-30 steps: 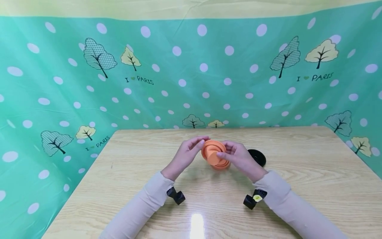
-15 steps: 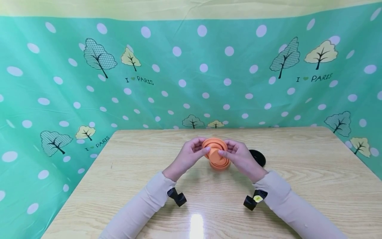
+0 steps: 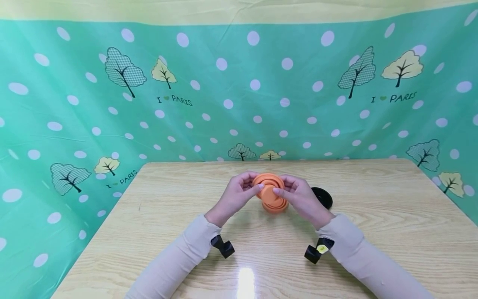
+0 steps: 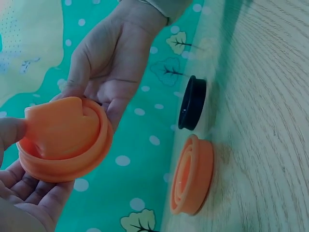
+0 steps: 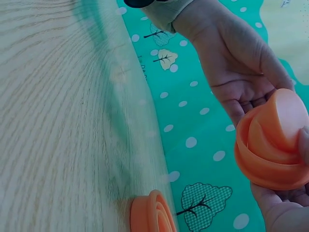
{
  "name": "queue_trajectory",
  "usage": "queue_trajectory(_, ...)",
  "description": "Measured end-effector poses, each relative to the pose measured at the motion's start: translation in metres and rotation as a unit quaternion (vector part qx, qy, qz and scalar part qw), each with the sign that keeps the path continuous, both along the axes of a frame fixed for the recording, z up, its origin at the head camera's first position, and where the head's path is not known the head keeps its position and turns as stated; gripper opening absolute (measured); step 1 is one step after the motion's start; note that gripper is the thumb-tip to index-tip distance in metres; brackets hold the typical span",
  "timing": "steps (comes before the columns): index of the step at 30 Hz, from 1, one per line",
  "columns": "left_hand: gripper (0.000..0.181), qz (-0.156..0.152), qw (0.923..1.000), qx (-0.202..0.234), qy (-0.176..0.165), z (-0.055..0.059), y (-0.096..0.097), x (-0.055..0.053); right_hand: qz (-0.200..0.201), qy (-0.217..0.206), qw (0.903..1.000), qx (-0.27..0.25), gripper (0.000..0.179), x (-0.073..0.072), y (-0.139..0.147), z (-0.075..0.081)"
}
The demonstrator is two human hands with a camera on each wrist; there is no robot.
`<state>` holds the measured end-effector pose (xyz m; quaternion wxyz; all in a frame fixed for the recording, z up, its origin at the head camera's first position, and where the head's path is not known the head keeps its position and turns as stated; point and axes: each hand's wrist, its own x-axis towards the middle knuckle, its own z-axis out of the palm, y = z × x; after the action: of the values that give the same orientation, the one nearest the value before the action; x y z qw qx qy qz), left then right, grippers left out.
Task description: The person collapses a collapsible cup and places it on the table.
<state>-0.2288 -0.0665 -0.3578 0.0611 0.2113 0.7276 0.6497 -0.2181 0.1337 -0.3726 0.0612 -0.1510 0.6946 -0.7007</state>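
Observation:
Both hands hold an orange collapsible cup (image 3: 271, 194) up over the table, its ridged rim facing away and its flat base pushed out at a tilt in the folds. My left hand (image 3: 239, 189) grips the left side, thumb on the base and fingers behind the rim. On the other side my right hand (image 3: 300, 195) pinches it the same way. The left wrist view shows the cup (image 4: 72, 137) side on, between both hands. Below it, a second flattened orange cup (image 4: 193, 176) of nested rings rests on the table; in the head view the held one partly covers it.
A round black piece with a raised rim (image 3: 324, 197) lies on the wooden table (image 3: 179, 199), just behind the right wrist. The table's far edge meets a green dotted curtain (image 3: 239, 83). Each wrist carries a small black camera.
My left hand has shifted right, and its thumb has moved from the rim onto the cup's base. The base looks less tilted now. The right hand has barely moved.

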Motion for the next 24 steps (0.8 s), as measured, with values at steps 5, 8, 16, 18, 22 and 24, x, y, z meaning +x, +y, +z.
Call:
queue_trajectory(5,0.024,0.007,1.0,-0.001,-0.003,-0.0031,0.0014,-0.0014,-0.001,0.004,1.0,-0.001,0.034,0.0001,0.0002,-0.0009)
queue_trajectory(8,0.023,0.011,0.9999,0.002,0.003,-0.0034,0.0021,-0.0008,0.0,0.006,1.0,-0.003,0.034,-0.0005,0.0002,-0.0017)
queue_trajectory(16,0.023,0.013,0.9998,0.007,0.015,-0.0073,0.0005,-0.0022,0.005,0.008,0.9999,-0.004,0.034,-0.0009,-0.0002,-0.0034)
queue_trajectory(18,0.024,0.016,0.9997,0.001,0.02,-0.0081,-0.0006,-0.0029,0.01,0.003,0.9999,-0.008,0.034,-0.0006,-0.0001,-0.0035)
queue_trajectory(22,0.026,0.02,0.9992,-0.013,0.031,-0.0086,-0.0019,-0.005,0.026,-0.014,0.9995,-0.014,0.036,0.0,-0.0004,-0.0028)
queue_trajectory(24,0.026,0.02,0.9992,-0.015,0.032,-0.0081,-0.0022,-0.0056,0.032,-0.023,0.9992,-0.011,0.038,0.0001,-0.0008,-0.002)
